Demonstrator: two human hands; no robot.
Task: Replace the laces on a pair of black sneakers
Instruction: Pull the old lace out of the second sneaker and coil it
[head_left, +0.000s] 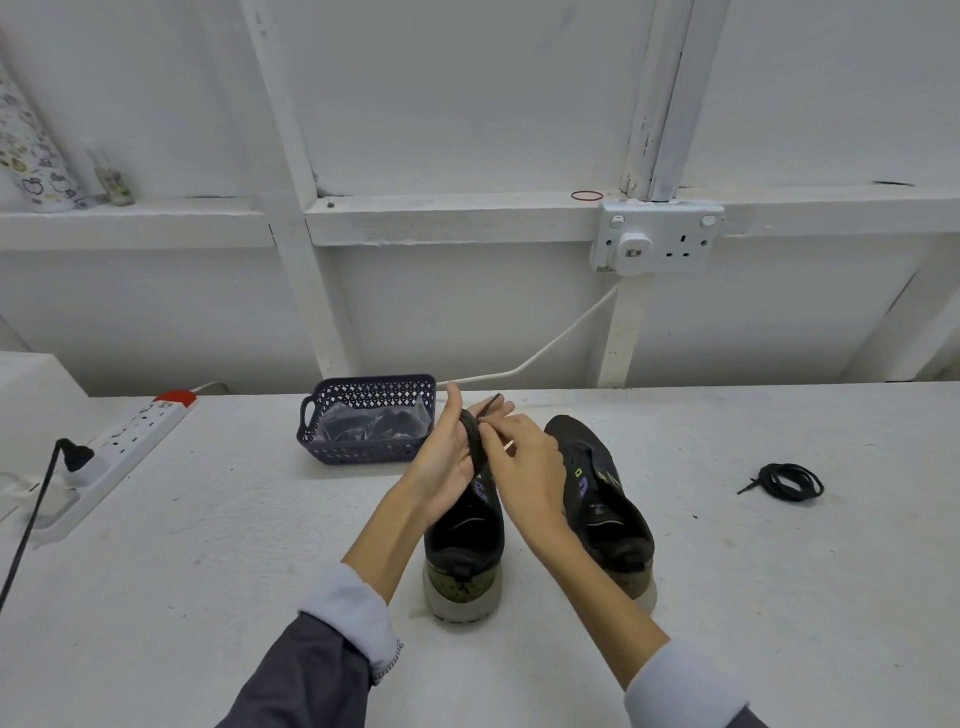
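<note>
Pinch: fingertips (492, 432) of the right hand (527, 462) closed on a thin black lace end (492, 401), tip poking up and away.
Grasp: left hand (445, 462) curled round a raised black front part of the left sneaker (464, 551), thumb straight up; tongue or toe, cannot tell.
Hands: two, bare, meeting over the one shoe, sleeves pushed back.
Sneakers: two, black with pale soles, heels toward the wearer, side by side on the white table (260, 545); right sneaker (597, 499) just beside the left, untouched, no lace visible in it.
Laces: two in view; one in the pinch, one coiled lace (789, 482) lying well to the right of the shoes.
Basket: one, dark perforated basket (363, 452) just behind the hands, clear plastic bags with dark contents inside.
Power: one power strip (130, 441) at far left with a black plug (75, 457) in it; one wall socket (657, 239) with a white cable (550, 345) running down.
Ledge: one red rubber band (587, 196), one patterned tumbler (31, 156), one small bottle (111, 179).
In the way: both hands cover the left sneaker's front and eyelets; left hand overlaps the basket's right corner.
</note>
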